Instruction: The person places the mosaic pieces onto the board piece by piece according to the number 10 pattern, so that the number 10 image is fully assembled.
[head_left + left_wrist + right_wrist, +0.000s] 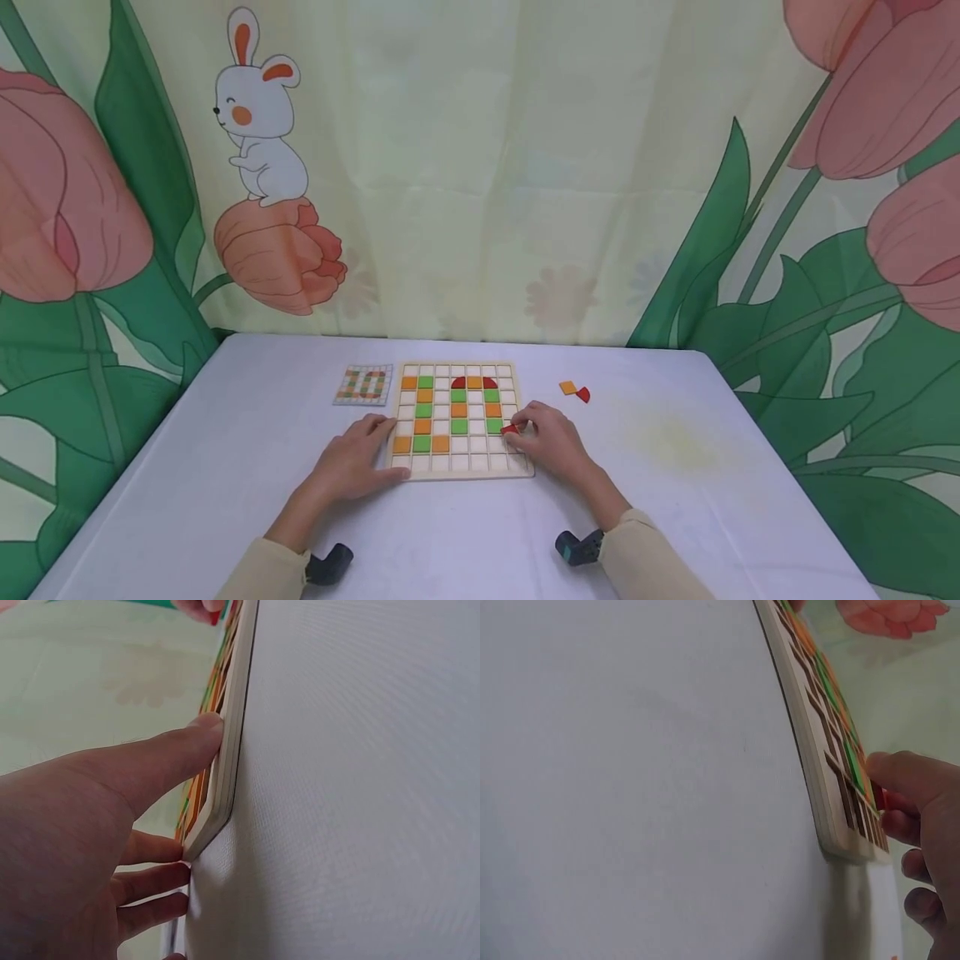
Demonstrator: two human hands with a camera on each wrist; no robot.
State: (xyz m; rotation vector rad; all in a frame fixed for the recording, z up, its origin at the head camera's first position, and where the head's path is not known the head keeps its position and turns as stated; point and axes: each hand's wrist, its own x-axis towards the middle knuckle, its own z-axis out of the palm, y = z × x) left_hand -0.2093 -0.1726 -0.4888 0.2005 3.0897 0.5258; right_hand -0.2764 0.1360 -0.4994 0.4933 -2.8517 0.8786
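A wooden grid board (468, 477) lies on the table with orange and green square tiles in several cells. Two red quarter-round tiles (459, 383) sit at the top corners of an arch-like pattern on its right half. My left hand (348, 467) rests against the board's lower left corner; the left wrist view shows the thumb (184, 754) on the edge with the other fingers spread. Between thumb and fingers, my right hand (557, 446) pinches a red tile (509, 429) over the board's right side, beside a green tile. The fingers partly hide its shape.
A small pattern card (363, 385) lies left of the board. Right of the board, a loose orange tile (567, 387) and a red quarter-round tile (583, 395) lie on the white tablecloth (675, 500). A printed curtain (480, 167) hangs behind the table.
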